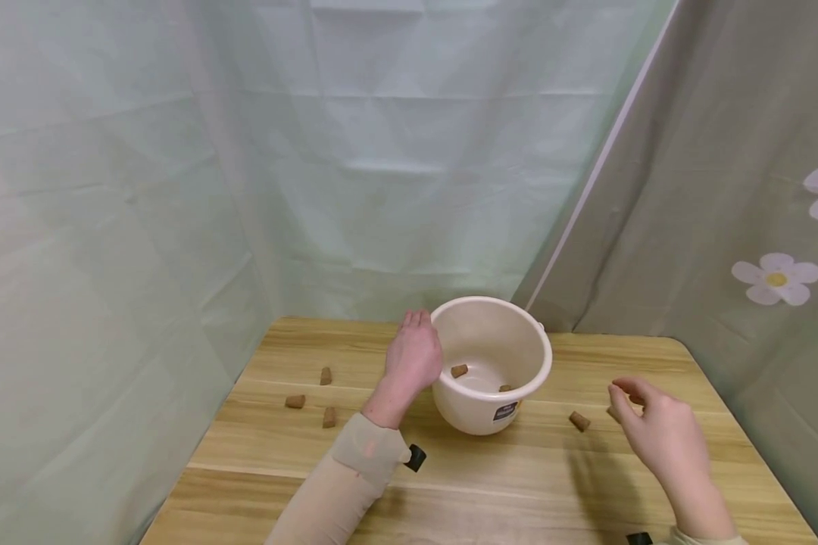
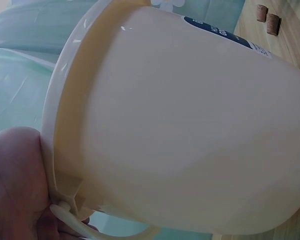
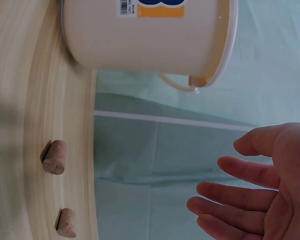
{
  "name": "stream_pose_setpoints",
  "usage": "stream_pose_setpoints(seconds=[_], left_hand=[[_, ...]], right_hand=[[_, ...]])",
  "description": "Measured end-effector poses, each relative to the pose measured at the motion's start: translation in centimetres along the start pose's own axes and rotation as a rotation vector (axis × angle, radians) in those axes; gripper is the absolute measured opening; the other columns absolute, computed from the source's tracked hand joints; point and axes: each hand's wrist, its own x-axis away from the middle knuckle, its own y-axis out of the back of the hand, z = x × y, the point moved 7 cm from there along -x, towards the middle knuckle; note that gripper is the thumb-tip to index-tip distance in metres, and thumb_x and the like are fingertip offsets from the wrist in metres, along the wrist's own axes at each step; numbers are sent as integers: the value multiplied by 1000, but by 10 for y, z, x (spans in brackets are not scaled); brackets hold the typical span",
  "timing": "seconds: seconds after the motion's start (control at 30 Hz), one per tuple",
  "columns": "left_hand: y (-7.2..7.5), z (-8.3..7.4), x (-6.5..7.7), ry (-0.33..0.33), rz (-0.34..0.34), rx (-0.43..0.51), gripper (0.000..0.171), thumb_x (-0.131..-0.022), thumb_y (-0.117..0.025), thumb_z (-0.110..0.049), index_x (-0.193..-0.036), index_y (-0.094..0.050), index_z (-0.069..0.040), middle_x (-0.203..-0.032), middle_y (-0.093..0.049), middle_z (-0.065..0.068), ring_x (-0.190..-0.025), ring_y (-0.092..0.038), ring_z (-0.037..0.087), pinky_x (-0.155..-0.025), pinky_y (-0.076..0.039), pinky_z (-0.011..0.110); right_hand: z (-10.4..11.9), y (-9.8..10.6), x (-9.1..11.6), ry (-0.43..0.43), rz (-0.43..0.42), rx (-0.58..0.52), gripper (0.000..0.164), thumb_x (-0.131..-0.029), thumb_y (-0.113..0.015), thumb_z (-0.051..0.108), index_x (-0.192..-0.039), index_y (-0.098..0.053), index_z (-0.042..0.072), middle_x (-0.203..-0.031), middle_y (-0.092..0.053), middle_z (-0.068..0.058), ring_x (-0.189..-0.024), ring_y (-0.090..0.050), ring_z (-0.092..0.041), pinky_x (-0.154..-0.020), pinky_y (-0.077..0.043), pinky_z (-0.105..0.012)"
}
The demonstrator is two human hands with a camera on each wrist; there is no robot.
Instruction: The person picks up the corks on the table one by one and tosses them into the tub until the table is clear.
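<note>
A cream plastic bucket [image 1: 477, 416] stands upright on the wooden table, its thin handle [image 2: 105, 234] hanging at the rim. My left hand [image 1: 414, 354] grips the bucket's left rim, fingers curled beside the handle mount; the thumb is hidden. Inside the bucket lie a cork [image 1: 460, 371] and a second cork [image 1: 505, 388], partly covered by the near wall. To the right, my right hand [image 1: 664, 431] hovers above the table with bent, parted fingers and holds nothing. Nearest to it are one cork [image 1: 579, 421] and another cork [image 1: 612, 413], which the hand partly hides in the head view.
Left of the bucket, three more corks lie loose on the table: an upper cork [image 1: 326, 376], a left cork [image 1: 295, 401] and a lower cork [image 1: 329, 417]. Pale curtains [image 1: 382, 151] enclose the table [image 1: 491, 492] at the back and sides.
</note>
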Motion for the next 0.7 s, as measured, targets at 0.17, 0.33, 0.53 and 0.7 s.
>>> stream_pose_setpoints(seconds=[0.17,0.33,0.53,0.7], left_hand=[[1,0,0,2,-8,21,46,-114,-41,-12,-148,-48,19,-150,-56,31,-148,-45,46,-126,-34,48],[2,0,0,5,-6,33,46,-115,-40,-12,-148,-48,19,-150,-55,31,-149,-45,46,-126,-35,49],[1,1,-1,6,-4,29,46,-115,-40,-13,-148,-49,18,-150,-56,31,-148,-45,46,-126,-35,48],[0,1,0,20,11,34,47,-115,-40,-13,-150,-47,18,-152,-54,31,-150,-43,45,-126,-33,48]], right_hand=[[-13,0,2,-35,17,-6,42,-111,-57,40,-128,-75,6,-120,-73,-30,-99,-73,-49,-70,-58,-63],[-28,0,4,-59,23,-12,42,-111,-57,39,-128,-75,5,-119,-73,-30,-100,-72,-49,-71,-58,-62],[-41,0,6,-86,50,-15,45,-111,-55,41,-128,-74,4,-114,-76,-27,-102,-71,-51,-74,-56,-63],[-53,0,10,-114,65,-3,47,-112,-53,44,-128,-74,5,-114,-76,-26,-103,-70,-53,-73,-55,-62]])
